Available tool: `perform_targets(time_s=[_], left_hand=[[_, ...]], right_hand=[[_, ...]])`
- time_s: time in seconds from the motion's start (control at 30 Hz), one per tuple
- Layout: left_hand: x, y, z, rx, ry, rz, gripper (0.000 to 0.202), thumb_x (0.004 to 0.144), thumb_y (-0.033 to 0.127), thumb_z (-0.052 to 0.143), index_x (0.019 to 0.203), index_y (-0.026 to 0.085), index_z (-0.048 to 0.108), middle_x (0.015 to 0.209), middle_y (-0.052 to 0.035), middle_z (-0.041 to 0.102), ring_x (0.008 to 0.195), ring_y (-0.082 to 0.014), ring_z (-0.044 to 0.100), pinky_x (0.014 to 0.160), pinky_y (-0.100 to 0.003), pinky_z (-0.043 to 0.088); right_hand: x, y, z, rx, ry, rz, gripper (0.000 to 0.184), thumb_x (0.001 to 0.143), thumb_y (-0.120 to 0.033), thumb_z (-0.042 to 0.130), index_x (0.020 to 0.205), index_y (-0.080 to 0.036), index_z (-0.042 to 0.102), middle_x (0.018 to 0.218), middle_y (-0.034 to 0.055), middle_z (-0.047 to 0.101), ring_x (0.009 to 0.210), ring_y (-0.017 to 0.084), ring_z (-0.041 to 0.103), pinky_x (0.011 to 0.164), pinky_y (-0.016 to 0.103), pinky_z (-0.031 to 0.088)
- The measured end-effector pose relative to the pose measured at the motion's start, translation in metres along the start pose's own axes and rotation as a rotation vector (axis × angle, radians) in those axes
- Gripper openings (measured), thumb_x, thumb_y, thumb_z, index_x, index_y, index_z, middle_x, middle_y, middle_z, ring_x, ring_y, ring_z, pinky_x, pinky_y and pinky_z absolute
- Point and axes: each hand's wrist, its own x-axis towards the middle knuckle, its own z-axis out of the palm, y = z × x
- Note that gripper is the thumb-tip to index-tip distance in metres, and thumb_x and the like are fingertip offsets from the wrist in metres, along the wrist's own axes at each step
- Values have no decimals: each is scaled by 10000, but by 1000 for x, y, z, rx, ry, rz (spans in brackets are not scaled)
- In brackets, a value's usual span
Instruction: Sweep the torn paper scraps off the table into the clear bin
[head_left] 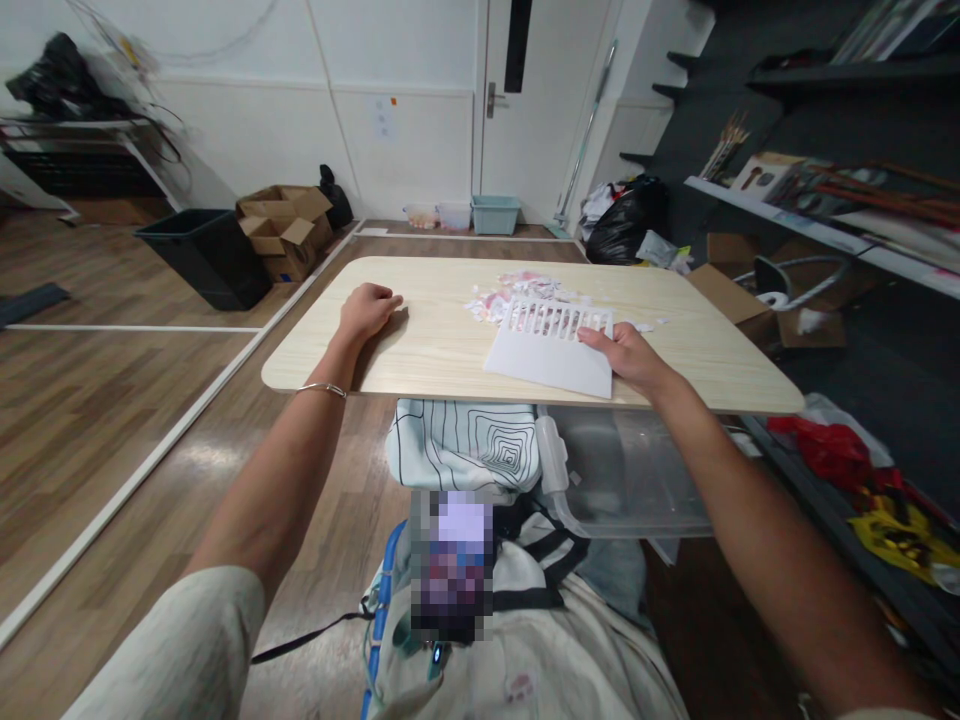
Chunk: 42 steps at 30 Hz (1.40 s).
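My right hand (630, 355) grips the right edge of a white slotted sheet (555, 368), thumb on top. A row of narrow slots runs along the sheet's far side, and that side lies over part of a pile of torn paper scraps (525, 288), white and pinkish. Whether the sheet is card or plastic I cannot tell. On the left part of the pale wooden table (435, 345), my left hand (369, 308) is closed with its fingers curled in, apart from the scraps. Anything inside that hand is hidden.
Below the table's near edge are a clear plastic box (630, 470) and a patterned white cloth (461, 440). A blurred-out phone-like object (452, 565) rests on my lap. A black bin (206, 255) and cardboard boxes (285, 225) stand left; dark shelves (825, 75) line the right.
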Motion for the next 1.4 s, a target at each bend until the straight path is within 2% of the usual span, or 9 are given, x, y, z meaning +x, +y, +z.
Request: perform_targets(time_s=[0.13, 0.37, 0.6, 0.8, 0.9, 1.03, 1.13, 1.27, 1.4], left_hand=[[0, 1, -1, -2, -2, 1, 341, 995, 417, 660, 695, 281, 575, 697, -40, 574, 827, -291, 601, 840, -444, 408], [2, 0, 1, -2, -6, -6, 271, 995, 408, 646, 756, 283, 654, 682, -45, 560, 867, -320, 612, 874, -454, 450], [-1, 3, 1, -15, 13, -7, 344, 987, 398, 668, 679, 284, 569, 687, -50, 587, 841, -306, 624, 841, -451, 422], [-1, 2, 1, -16, 3, -13, 335, 986, 402, 658, 682, 292, 570, 682, -48, 591, 841, -309, 628, 819, -444, 412], [-1, 2, 1, -12, 10, -5, 333, 985, 421, 662, 688, 298, 578, 675, -49, 586, 868, -323, 638, 822, -443, 417], [-1, 3, 0, -13, 2, -5, 356, 985, 422, 655, 669, 293, 555, 681, -52, 600, 836, -311, 635, 796, -444, 393], [-2, 3, 0, 2, 6, -2, 360, 978, 428, 653, 662, 286, 555, 697, -52, 609, 821, -299, 623, 791, -439, 383], [-1, 3, 1, 31, 21, 5, 361, 977, 423, 659, 661, 277, 564, 710, -46, 602, 825, -285, 616, 793, -423, 377], [-1, 3, 1, 26, 19, 1, 371, 989, 419, 667, 662, 270, 574, 714, -49, 626, 825, -282, 624, 790, -416, 376]], right_hand=[[-1, 0, 0, 11, 10, 2, 689, 640, -871, 1053, 744, -234, 814, 737, 50, 816, 647, 192, 638, 593, 298, 470], [-1, 3, 0, -19, 13, -16, 665, 728, -856, 1007, 793, -226, 804, 748, 50, 793, 669, 208, 667, 594, 309, 474], [-5, 1, 0, -13, 47, -28, 743, 691, -939, 1005, 823, -236, 805, 774, 73, 821, 715, 240, 705, 614, 334, 536], [-10, 6, -22, 93, 309, -99, 897, 634, -1116, 918, 930, -293, 719, 853, 78, 831, 922, 338, 849, 729, 408, 680], [-6, 12, -43, 139, 454, -180, 883, 702, -1117, 874, 1025, -313, 707, 973, 95, 863, 1085, 387, 890, 762, 431, 715], [-1, 21, -69, 156, 690, -367, 684, 862, -944, 886, 1090, -317, 733, 1229, 140, 893, 1344, 398, 853, 931, 446, 744], [-1, 24, -84, 246, 878, -412, 476, 924, -702, 941, 1075, -302, 733, 1269, 123, 881, 1400, 354, 832, 1032, 431, 738], [-9, 18, -96, 362, 1081, -251, 265, 946, -398, 920, 1030, -236, 727, 1106, 73, 854, 1182, 282, 864, 1013, 404, 743], [-23, 11, -105, 261, 1087, -91, 289, 878, -335, 962, 978, -212, 720, 980, 47, 796, 1100, 305, 847, 965, 431, 738]])
